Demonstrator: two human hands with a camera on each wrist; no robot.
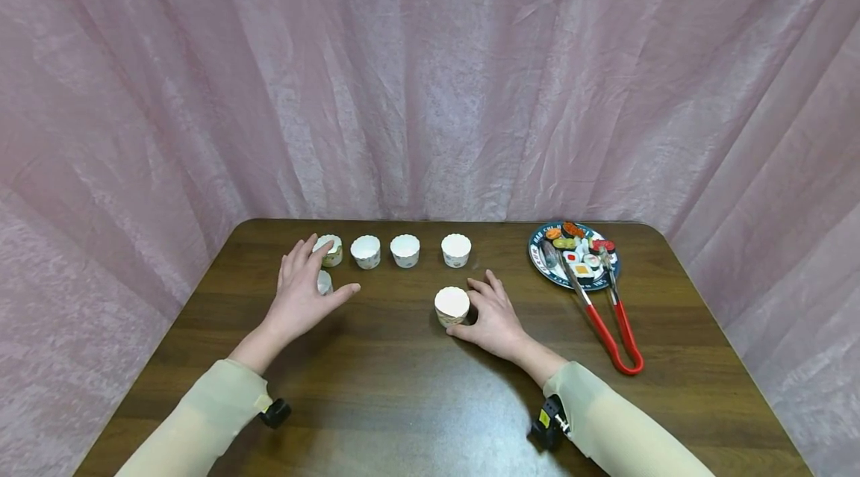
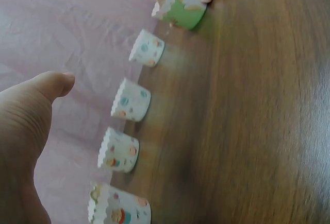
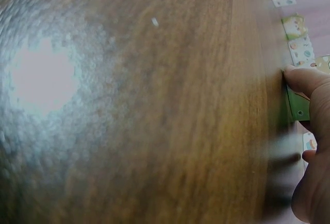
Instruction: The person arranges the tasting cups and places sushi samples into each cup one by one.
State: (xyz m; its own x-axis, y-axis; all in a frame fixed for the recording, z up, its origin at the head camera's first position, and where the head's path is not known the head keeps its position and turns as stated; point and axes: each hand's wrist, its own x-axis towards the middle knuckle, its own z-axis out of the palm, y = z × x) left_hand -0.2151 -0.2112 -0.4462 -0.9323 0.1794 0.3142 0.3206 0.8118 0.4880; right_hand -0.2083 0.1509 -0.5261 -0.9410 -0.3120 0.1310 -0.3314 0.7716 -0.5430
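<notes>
At the table's middle, my right hand [image 1: 496, 319] grips a green patterned paper baking cup [image 1: 451, 305] between thumb and fingers; its green side [image 3: 299, 103] shows in the right wrist view. My left hand [image 1: 302, 290] is spread at the left, thumb apart from the fingers. Beside its fingers stands a greenish cup [image 1: 333, 256], and a white cup [image 1: 325, 283] is partly hidden behind the hand. I cannot tell whether the fingers touch either. To the right, a row holds three white scalloped cups: a left one [image 1: 366, 251], a middle one [image 1: 405, 250] and a right one [image 1: 456, 250].
At the back right lies a blue-rimmed plate [image 1: 537, 262] with several pieces of toy sushi. Tongs with red handles [image 1: 628, 369] rest across it and reach onto the wooden table [image 1: 403, 402]. A pink curtain [image 1: 430, 89] hangs behind the table.
</notes>
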